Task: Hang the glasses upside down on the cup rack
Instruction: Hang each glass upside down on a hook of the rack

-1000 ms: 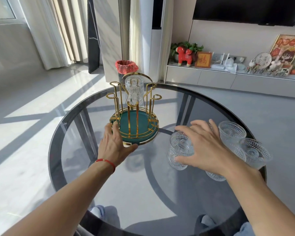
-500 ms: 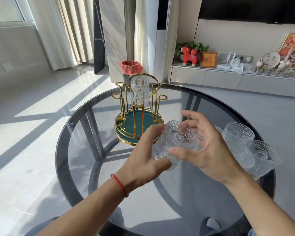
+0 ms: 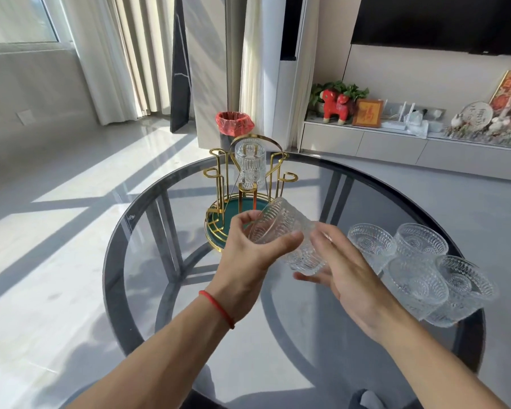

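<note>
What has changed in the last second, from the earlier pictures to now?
The left hand left the rack's base and now grips the glass, which the right hand lifted off the table, tilted. The right hand has opened and let go, its fingers straight beside the glass. Unchanged: the cup rack with one glass hung, and four glasses on the table.

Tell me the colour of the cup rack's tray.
Dark green tray with a gold wire frame and rim, clearest in the head view.
</note>
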`<move>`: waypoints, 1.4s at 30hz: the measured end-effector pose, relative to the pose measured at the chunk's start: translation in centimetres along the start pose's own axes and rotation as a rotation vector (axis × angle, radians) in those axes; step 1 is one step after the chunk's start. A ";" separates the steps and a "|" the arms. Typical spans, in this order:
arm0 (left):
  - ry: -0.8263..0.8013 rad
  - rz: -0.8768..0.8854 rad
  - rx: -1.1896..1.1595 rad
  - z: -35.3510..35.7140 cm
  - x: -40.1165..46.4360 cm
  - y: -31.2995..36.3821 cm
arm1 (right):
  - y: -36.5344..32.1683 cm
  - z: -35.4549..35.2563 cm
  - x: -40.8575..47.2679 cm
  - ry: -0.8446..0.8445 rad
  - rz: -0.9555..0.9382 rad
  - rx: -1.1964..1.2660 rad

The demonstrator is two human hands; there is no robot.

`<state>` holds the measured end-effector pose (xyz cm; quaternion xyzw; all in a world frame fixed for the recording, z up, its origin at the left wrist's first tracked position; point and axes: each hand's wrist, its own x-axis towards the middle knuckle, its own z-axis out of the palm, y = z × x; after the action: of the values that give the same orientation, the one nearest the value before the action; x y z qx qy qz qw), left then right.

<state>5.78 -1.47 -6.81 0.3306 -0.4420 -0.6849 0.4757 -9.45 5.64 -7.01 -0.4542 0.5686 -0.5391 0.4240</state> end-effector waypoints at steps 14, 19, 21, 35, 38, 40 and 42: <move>-0.162 0.319 1.645 -3.8 2.3 -2.4 | -3.0 -3.6 1.7 0.443 -0.265 -0.025; -0.158 0.299 1.687 -4.5 3.2 -2.3 | -9.5 -2.3 5.3 0.471 -0.405 -0.037; -0.151 0.286 1.686 -4.8 3.3 -2.5 | -12.0 -0.9 8.1 0.457 -0.400 0.024; -0.232 0.238 1.608 -5.2 4.1 -1.9 | -16.5 10.8 20.6 0.315 -0.271 -0.438; -0.242 0.248 1.569 -5.7 4.2 -1.8 | -16.1 12.3 21.3 0.289 -0.320 -0.634; -0.262 0.262 1.555 -6.0 4.2 -1.7 | -15.7 13.0 21.6 0.232 -0.331 -0.768; -0.279 0.275 1.567 -6.3 4.1 -1.8 | -15.3 13.4 21.9 0.168 -0.323 -0.883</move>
<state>9.28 -6.93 -11.04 0.4221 -0.8858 -0.1461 0.1262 -0.54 -18.82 7.64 -0.6284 0.6976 -0.3400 0.0539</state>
